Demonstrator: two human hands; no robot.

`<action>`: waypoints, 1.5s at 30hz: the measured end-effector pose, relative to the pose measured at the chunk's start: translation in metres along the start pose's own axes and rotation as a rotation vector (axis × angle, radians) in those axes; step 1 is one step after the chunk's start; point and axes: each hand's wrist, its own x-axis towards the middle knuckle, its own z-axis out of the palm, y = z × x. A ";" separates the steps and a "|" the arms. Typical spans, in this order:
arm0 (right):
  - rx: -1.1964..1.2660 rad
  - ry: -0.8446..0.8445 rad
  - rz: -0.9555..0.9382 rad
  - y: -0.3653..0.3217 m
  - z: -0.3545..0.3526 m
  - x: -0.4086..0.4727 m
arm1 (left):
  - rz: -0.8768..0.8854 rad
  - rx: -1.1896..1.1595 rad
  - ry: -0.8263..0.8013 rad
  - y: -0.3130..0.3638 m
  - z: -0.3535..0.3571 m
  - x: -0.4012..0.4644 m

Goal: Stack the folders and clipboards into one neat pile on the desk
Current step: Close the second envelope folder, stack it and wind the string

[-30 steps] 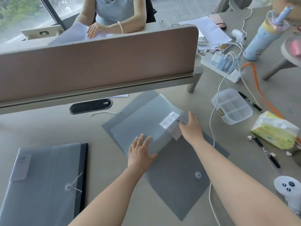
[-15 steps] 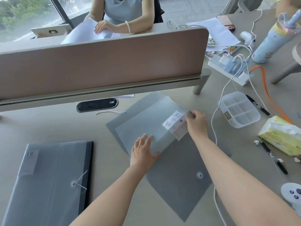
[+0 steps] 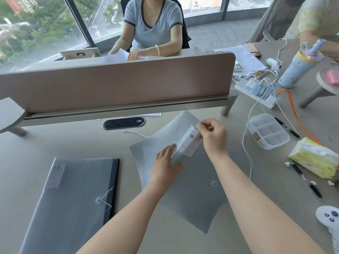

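Note:
A grey translucent envelope folder [image 3: 194, 197] lies slantwise on the desk in front of me, its snap button showing. Its flap [image 3: 165, 138], with a white label, is lifted and curled upward. My right hand [image 3: 213, 136] pinches the flap's labelled corner. My left hand [image 3: 165, 165] lies flat on the folder just below the flap, fingers together. To the left lies a second pile: a grey string-tie folder [image 3: 73, 202] with a "20" label, on top of a black board whose edge shows along its right side.
A pink divider screen [image 3: 117, 83] crosses the desk ahead, with a person sitting behind it. On the right are a clear compartment box [image 3: 267, 131], a power strip [image 3: 256, 90] with cables, a tissue pack [image 3: 315, 158], pens and a white controller [image 3: 328, 219].
My right hand has gone from resting on the flap's corner to pinching it and lifting it, so the flap now curls up. My left hand stays pressed on the folder.

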 end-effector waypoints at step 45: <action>0.123 -0.223 0.193 -0.038 0.207 -0.176 | -0.146 -0.896 0.278 -0.188 -0.287 -0.084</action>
